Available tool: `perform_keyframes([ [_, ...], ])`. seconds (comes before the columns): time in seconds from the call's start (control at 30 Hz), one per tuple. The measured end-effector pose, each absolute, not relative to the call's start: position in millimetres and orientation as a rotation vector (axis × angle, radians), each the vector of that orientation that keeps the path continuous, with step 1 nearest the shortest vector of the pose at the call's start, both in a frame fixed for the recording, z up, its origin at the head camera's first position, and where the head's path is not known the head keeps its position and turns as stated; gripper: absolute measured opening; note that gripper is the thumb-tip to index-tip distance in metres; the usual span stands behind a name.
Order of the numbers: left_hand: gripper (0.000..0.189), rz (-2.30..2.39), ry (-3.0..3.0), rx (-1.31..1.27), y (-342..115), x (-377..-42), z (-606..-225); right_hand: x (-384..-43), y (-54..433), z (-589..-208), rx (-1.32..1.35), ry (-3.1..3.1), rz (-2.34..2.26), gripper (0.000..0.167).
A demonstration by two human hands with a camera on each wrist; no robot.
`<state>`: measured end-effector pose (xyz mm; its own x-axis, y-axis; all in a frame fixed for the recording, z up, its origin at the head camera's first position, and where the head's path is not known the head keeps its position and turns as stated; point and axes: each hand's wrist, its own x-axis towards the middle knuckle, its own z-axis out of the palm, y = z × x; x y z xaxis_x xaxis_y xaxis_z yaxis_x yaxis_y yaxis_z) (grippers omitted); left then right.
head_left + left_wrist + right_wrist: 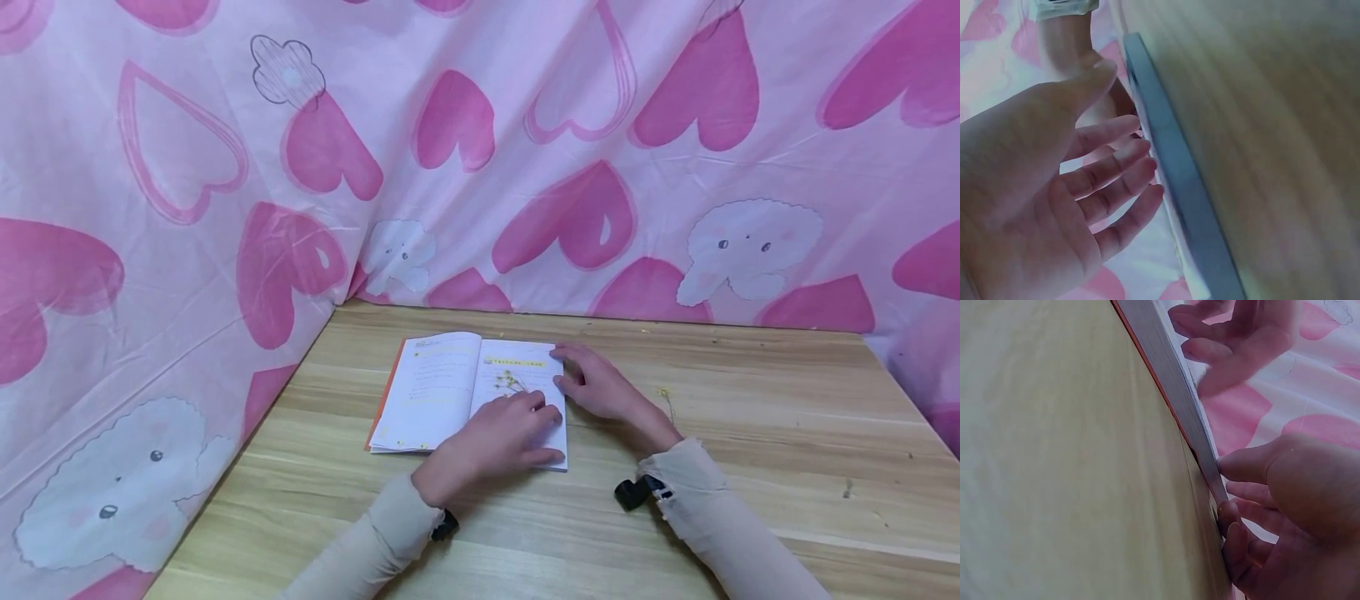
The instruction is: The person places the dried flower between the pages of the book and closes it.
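An open book [442,392] with white printed pages and an orange cover edge lies on the wooden table. On its right page rests a sprig of small yellow flowers [510,381], its lower part hidden behind my left hand. That left hand [498,433] reaches over the right page, fingers loosely bent and fingertips touching the paper. My right hand [600,383] is at the book's upper right corner; its thumb and curled fingers hold the edge. In the right wrist view the thumb [1250,464] meets the stacked page edges [1179,387].
Another thin yellow flower sprig [665,396] lies on the table beside my right wrist. Tiny yellow bits [401,443] sit at the left page's bottom edge. A pink heart-patterned cloth [555,167] hangs behind and to the left of the wooden table [787,433].
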<state>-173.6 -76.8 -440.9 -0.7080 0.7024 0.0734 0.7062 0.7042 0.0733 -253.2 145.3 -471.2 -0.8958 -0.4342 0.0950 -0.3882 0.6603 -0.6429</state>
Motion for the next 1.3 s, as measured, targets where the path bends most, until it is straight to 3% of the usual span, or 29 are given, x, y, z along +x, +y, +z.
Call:
perform_keyframes([
  [0.17,0.057,-0.130,-2.849,-1.198,-75.9,-171.8,-443.5,-252.1,144.6,-471.4,-0.708,2.809,-1.072,0.050],
  [0.7,0.065,-0.137,-2.870,-1.237,-78.5,-170.2,-444.7,-253.6,146.3,-474.0,-0.702,2.781,-1.082,0.051],
  [1.3,0.034,-0.241,-2.933,-1.221,-78.5,-172.7,-444.0,-254.9,146.8,-475.2,-0.628,2.771,-1.124,0.053],
])
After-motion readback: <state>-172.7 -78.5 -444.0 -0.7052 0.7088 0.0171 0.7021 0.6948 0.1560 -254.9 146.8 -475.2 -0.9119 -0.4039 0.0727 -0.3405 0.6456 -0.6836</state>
